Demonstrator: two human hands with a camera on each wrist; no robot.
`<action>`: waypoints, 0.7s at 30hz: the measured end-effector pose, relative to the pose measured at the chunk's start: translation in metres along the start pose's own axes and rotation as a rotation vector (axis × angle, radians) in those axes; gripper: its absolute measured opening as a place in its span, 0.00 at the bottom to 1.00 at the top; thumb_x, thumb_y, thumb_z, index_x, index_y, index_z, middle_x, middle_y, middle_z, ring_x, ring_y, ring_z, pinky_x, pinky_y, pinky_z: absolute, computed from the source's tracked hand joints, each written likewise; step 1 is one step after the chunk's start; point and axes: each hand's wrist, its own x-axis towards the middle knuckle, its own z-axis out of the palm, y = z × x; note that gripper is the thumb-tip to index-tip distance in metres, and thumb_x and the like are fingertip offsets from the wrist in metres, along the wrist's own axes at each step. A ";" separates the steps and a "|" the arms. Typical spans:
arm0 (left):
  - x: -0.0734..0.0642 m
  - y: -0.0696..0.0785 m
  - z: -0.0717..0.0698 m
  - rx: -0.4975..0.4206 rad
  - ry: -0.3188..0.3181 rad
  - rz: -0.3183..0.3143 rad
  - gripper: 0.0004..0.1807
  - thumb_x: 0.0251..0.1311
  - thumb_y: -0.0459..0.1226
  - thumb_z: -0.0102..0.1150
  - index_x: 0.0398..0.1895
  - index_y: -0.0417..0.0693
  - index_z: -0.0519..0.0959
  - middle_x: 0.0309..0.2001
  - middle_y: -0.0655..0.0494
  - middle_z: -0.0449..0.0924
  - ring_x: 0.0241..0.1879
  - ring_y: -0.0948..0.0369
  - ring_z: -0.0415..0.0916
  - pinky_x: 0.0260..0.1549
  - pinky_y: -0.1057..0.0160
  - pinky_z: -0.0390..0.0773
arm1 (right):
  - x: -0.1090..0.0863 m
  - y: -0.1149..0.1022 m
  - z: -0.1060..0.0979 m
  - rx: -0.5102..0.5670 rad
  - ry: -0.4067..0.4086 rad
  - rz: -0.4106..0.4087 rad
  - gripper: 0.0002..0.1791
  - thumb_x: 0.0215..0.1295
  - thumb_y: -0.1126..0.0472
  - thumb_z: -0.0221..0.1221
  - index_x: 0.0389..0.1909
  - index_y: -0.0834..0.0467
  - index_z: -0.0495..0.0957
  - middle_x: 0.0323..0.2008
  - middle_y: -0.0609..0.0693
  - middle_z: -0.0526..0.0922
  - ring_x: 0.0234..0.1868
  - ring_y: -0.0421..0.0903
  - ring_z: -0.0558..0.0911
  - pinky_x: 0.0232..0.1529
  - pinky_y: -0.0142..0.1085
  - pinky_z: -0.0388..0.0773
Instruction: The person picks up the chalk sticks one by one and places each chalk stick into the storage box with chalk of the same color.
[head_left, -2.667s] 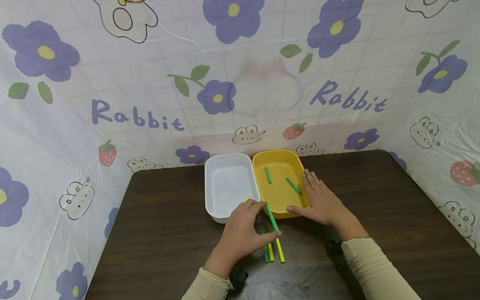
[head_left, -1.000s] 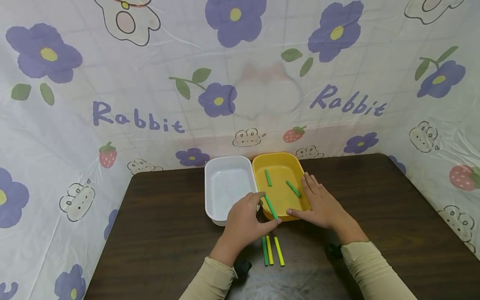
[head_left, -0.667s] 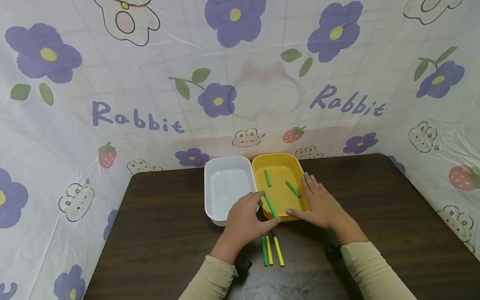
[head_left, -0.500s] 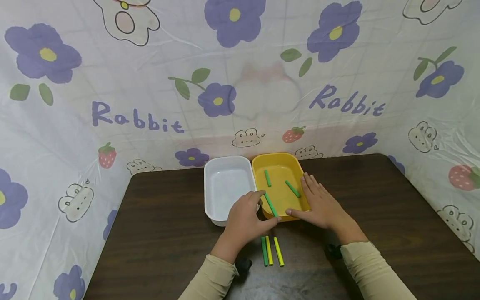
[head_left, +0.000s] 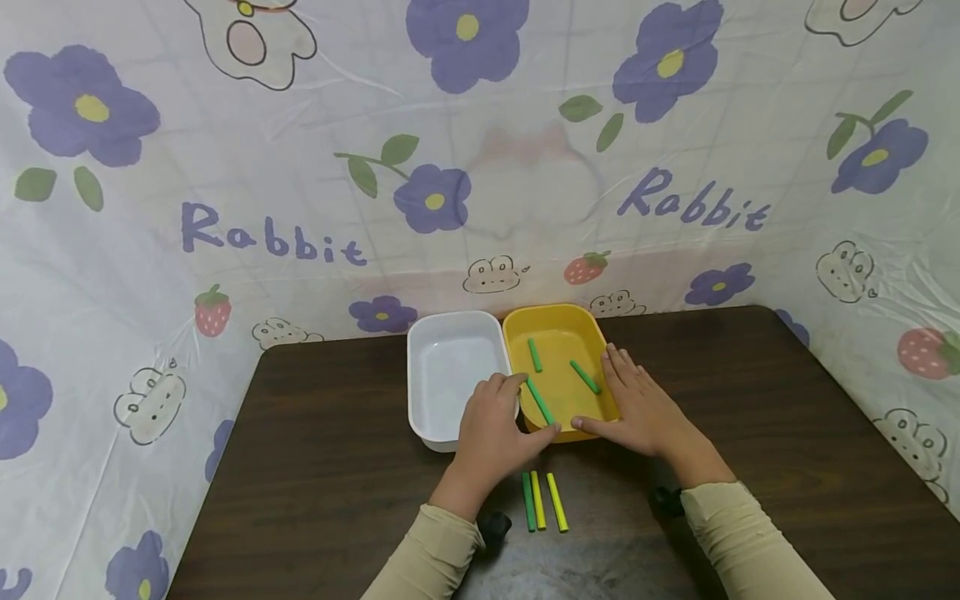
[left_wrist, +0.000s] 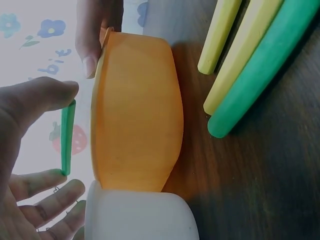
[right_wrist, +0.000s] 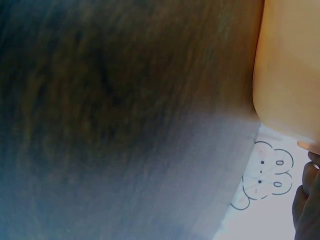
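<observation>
My left hand pinches a short green stick by its ends between thumb and fingers, over the near left part of the yellow tub. In the left wrist view the held green stick is apart from the tub wall. On the tub floor lie two more green sticks, one at the left and one at the right. My right hand rests on the tub's right side, fingers fairly straight along the rim, thumb at the near corner.
A white tub stands against the yellow tub's left side. Nearer on the dark wooden table lie a green stick and two yellow sticks, one beside it and one farther right. A printed cloth hangs behind.
Since the earliest frame, my left hand has lifted the green stick away from the yellow stick on the table and moved it farther over the yellow tub. The right hand stays on the rim.
</observation>
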 end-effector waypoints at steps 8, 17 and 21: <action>0.002 0.000 0.002 -0.026 -0.021 -0.015 0.44 0.56 0.57 0.77 0.69 0.40 0.77 0.51 0.48 0.81 0.42 0.57 0.74 0.39 0.62 0.76 | -0.001 -0.002 -0.001 0.007 -0.006 0.009 0.67 0.66 0.20 0.53 0.86 0.66 0.41 0.87 0.63 0.40 0.87 0.64 0.45 0.84 0.61 0.46; 0.002 0.001 0.004 -0.038 -0.025 0.004 0.42 0.57 0.54 0.77 0.71 0.43 0.76 0.51 0.49 0.82 0.44 0.56 0.76 0.42 0.60 0.79 | -0.002 -0.002 -0.002 0.011 0.000 0.008 0.67 0.66 0.21 0.54 0.86 0.65 0.40 0.87 0.63 0.40 0.87 0.63 0.44 0.84 0.60 0.45; 0.001 0.001 0.003 -0.050 -0.028 0.011 0.41 0.58 0.54 0.77 0.70 0.43 0.77 0.51 0.49 0.82 0.44 0.56 0.77 0.43 0.59 0.80 | -0.002 -0.002 -0.002 0.012 0.001 0.007 0.67 0.67 0.21 0.54 0.86 0.66 0.40 0.87 0.63 0.40 0.87 0.63 0.44 0.84 0.61 0.46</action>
